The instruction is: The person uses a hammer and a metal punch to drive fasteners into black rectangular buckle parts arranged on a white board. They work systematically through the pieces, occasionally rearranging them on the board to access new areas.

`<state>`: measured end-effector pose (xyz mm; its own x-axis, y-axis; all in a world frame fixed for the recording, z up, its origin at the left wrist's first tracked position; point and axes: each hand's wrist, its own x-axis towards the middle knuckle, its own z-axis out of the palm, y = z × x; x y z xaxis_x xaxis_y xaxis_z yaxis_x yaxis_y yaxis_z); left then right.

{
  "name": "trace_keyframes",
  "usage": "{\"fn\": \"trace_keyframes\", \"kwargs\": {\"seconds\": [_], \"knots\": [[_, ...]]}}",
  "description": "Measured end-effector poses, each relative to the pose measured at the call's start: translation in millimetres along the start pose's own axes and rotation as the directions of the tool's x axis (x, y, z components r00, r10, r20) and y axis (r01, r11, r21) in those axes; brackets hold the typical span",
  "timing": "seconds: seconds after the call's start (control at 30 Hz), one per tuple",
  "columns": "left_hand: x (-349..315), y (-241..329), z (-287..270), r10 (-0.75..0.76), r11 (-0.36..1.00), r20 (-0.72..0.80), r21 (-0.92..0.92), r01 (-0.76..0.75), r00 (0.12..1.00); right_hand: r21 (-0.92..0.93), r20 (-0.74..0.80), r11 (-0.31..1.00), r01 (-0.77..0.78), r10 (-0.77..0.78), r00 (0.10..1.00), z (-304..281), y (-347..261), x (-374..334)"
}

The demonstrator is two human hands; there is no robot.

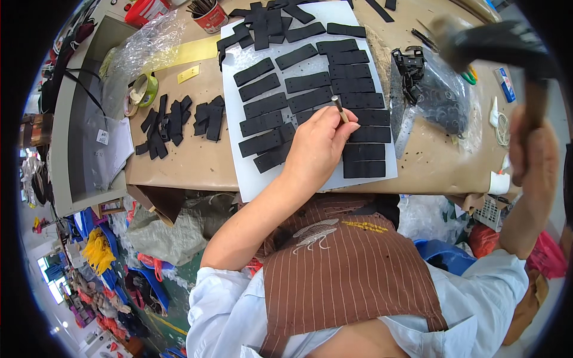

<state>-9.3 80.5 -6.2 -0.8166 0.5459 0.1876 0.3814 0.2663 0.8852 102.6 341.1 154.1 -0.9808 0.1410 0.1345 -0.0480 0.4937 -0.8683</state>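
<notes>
Rod (338, 107) of slim, shiny metal leans between the thumb and fingertips of the left hand (317, 142), which are pinched together on it; the fingers hide its lower end, so whether it touches the work cannot be told. At the far right, the right hand (537, 154) is wrapped round the brown handle of a hammer (507, 46), held up well apart from the rod; both are blurred, the dark head ending in a paler, rounded face. Under the left hand lie flat, matte black strips (367, 134), narrow rectangles with small holes visible near some ends, set in rough columns on a smooth white board (248, 185). Toward its far edge more strips cross in a loose heap. Creased brown paper (203, 164) covers the table, bearing small bundles of black pieces (161, 128) left of the board and a crinkled clear plastic bag (471, 116) to its right.
</notes>
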Motion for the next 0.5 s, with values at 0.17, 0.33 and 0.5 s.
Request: {"fn": "trace_keyframes", "kwargs": {"seconds": [0.17,0.33,0.5], "knots": [[-1.4,6.5,3.9,0.186,0.972,0.003,0.148,-0.185,0.983,-0.207,0.057,0.955,0.212,-0.204,0.977,-10.6,-5.6,5.0],[-5.5,8.0,9.3,0.209,0.938,-0.184,0.315,-0.144,0.96,-0.25,0.328,0.953,0.169,-0.081,0.941,30.7,-0.4,15.8],[22.6,30.5,11.9,-0.113,0.961,0.014,-0.251,0.113,0.993,0.113,-0.004,0.989,-0.098,0.099,0.995,1.1,9.1,-20.1]]}}
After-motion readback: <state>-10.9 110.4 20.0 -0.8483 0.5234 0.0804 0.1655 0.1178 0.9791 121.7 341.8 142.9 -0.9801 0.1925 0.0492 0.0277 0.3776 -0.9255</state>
